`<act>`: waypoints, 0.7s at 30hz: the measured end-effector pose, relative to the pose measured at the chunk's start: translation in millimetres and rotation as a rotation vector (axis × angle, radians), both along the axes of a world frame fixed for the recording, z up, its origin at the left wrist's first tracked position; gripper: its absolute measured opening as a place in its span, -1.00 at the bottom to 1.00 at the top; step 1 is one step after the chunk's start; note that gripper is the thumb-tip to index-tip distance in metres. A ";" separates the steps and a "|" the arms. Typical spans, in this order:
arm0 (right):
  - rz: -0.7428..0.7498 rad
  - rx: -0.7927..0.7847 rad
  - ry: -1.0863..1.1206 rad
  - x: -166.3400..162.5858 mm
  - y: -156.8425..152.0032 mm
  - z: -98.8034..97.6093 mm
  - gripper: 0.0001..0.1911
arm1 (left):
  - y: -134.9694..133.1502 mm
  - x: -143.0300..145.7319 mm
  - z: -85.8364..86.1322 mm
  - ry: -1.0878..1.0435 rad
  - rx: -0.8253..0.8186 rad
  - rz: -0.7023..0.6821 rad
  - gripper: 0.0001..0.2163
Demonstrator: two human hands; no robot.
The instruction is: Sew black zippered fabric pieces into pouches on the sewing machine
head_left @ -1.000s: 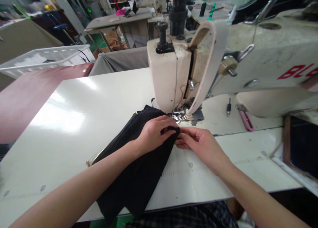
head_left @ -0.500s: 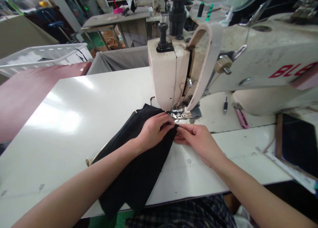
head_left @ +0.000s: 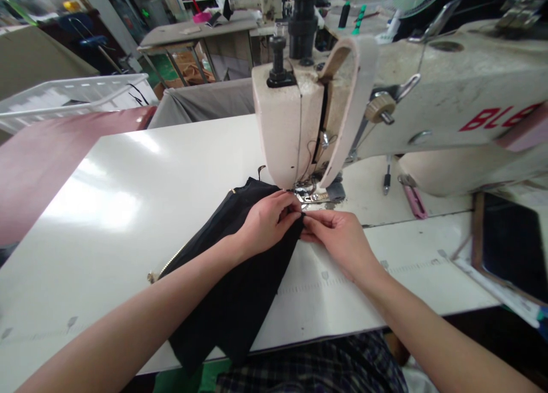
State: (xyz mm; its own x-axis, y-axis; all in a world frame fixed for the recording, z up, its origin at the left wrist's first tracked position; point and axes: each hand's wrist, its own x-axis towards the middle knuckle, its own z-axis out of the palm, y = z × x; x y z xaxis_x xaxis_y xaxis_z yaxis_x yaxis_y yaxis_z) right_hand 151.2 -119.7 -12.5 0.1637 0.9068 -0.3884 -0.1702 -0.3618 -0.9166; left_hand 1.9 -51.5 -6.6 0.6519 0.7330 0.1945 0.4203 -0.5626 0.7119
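Black fabric (head_left: 240, 290) lies under my left forearm, one end by the needle area and the other hanging over the table's front edge. A gold-toothed zipper (head_left: 173, 260) runs along its left side. My left hand (head_left: 269, 219) rests on the cloth, thumb and fingers pinching it near the presser foot (head_left: 311, 198). At the fabric's right corner, my right hand (head_left: 331, 230) pinches the edge between thumb and fingers. Both hands sit just in front of the sewing machine (head_left: 278, 119). The fingertips partly hide the cloth's edge.
On the white table (head_left: 107, 221), a pen (head_left: 387, 179) and pink-handled snips (head_left: 413, 199) lie right of the needle. A dark phone or tablet (head_left: 509, 244) is at the far right. Beyond the table's left end stands a white plastic basket (head_left: 85, 99).
Both hands keep their pinch on the fabric with hardly any movement. The view has shifted slightly, so the machine appears a little further left and higher.
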 end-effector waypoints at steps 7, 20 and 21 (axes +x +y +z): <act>0.021 0.008 0.017 0.6 -0.5 0.9 -0.81 | -0.8 0.5 0.0 -0.018 0.025 0.021 -0.94; 0.011 0.062 -0.061 -7.1 2.2 -2.2 -0.85 | 24.6 -11.3 7.3 0.160 -0.012 -0.178 -0.86; 0.012 0.064 -0.053 -7.6 2.1 -3.1 -0.85 | 28.1 -11.4 9.8 0.177 -0.046 -0.203 -0.86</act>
State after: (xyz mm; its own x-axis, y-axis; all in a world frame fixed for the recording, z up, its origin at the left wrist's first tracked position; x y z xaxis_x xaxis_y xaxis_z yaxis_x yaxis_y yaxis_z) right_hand 143.5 -117.7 -15.5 0.1716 0.9316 -0.3206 -0.1164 -0.3039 -0.9456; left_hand -9.5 -23.4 3.2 0.8070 0.5896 0.0338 0.4227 -0.6166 0.6641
